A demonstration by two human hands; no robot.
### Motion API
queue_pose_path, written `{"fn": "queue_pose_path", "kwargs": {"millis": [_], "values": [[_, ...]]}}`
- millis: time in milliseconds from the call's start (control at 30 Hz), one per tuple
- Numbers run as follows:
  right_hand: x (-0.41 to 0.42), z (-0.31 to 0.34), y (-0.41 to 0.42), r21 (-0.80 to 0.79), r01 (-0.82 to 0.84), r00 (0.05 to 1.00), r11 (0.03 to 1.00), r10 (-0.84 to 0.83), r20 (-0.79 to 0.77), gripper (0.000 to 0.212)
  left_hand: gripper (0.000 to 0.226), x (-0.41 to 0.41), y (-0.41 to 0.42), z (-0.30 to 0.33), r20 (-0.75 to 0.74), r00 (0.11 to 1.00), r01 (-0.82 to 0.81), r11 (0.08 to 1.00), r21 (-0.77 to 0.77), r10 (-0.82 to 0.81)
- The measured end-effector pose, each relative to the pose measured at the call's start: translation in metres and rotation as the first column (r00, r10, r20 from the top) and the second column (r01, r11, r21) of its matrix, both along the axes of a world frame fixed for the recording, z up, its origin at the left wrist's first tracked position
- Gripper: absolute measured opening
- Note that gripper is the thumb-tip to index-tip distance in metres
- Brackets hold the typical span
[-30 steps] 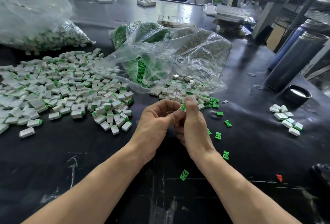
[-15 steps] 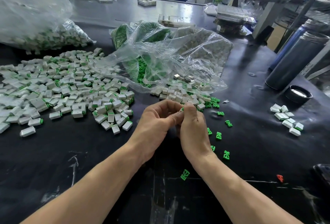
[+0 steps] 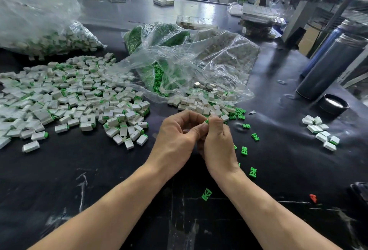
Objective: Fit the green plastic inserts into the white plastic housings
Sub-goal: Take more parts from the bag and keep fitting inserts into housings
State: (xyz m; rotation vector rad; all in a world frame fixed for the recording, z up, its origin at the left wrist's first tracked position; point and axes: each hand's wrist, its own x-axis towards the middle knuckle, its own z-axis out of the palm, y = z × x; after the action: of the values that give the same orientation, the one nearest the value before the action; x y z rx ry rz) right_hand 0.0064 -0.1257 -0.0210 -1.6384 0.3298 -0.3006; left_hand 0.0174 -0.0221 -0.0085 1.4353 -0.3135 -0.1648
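My left hand (image 3: 177,142) and my right hand (image 3: 218,144) meet fingertip to fingertip over the black table (image 3: 99,180). Between them they pinch a small piece; only a bit of green insert (image 3: 207,121) shows, and any white housing in the grip is hidden by the fingers. A heap of white housings (image 3: 203,106) lies just beyond the hands. Loose green inserts (image 3: 244,150) are scattered to the right of my right hand, one more green insert (image 3: 206,194) near my right forearm. A wide pile of housings with green ends (image 3: 79,100) spreads to the left.
Clear plastic bags (image 3: 189,60) of green and white parts lie behind the hands, and another full bag (image 3: 39,30) at far left. A small group of white housings (image 3: 320,132), a black lid (image 3: 333,104) and two metal flasks (image 3: 330,66) stand on the right. A red scrap (image 3: 313,198) lies near the front right.
My right hand has turned slightly and its fingers have closed tighter over the piece; the white part seen a second ago is now hidden. Both hands stay in place.
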Motion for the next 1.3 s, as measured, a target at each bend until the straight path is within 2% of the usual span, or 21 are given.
{"fn": "queue_pose_path", "kwargs": {"millis": [167, 400, 733, 1000, 1300], "values": [[0.0001, 0.0011, 0.0034, -0.048, 0.043, 0.998, 0.998, -0.045, -0.036, 0.069, 0.005, -0.0015, -0.0015, 0.0015, -0.025, 0.999, -0.029, 1.0, -0.011, 0.029], [0.0003, 0.0042, 0.0047, -0.098, 0.066, 0.995, 0.993, -0.073, -0.069, 0.069, 0.008, -0.0035, -0.0022, 0.0035, -0.032, 0.998, -0.054, 0.998, 0.014, 0.054], [-0.0024, 0.0072, 0.006, -0.107, 0.081, 0.996, 0.991, -0.085, -0.038, 0.066, 0.007, -0.0045, -0.0031, 0.0039, -0.014, 0.997, -0.071, 0.997, 0.042, 0.071], [-0.0012, 0.0082, 0.003, -0.15, 0.036, 0.998, 0.988, -0.044, -0.049, 0.071, 0.007, -0.0052, -0.0031, 0.005, -0.045, 0.995, -0.085, 0.996, 0.042, 0.087], [-0.0025, 0.0044, 0.0015, -0.111, 0.05, 0.998, 0.993, -0.054, -0.036, 0.066, 0.005, -0.0064, -0.0063, 0.007, -0.048, 0.993, -0.102, 0.994, 0.048, 0.104]]}}
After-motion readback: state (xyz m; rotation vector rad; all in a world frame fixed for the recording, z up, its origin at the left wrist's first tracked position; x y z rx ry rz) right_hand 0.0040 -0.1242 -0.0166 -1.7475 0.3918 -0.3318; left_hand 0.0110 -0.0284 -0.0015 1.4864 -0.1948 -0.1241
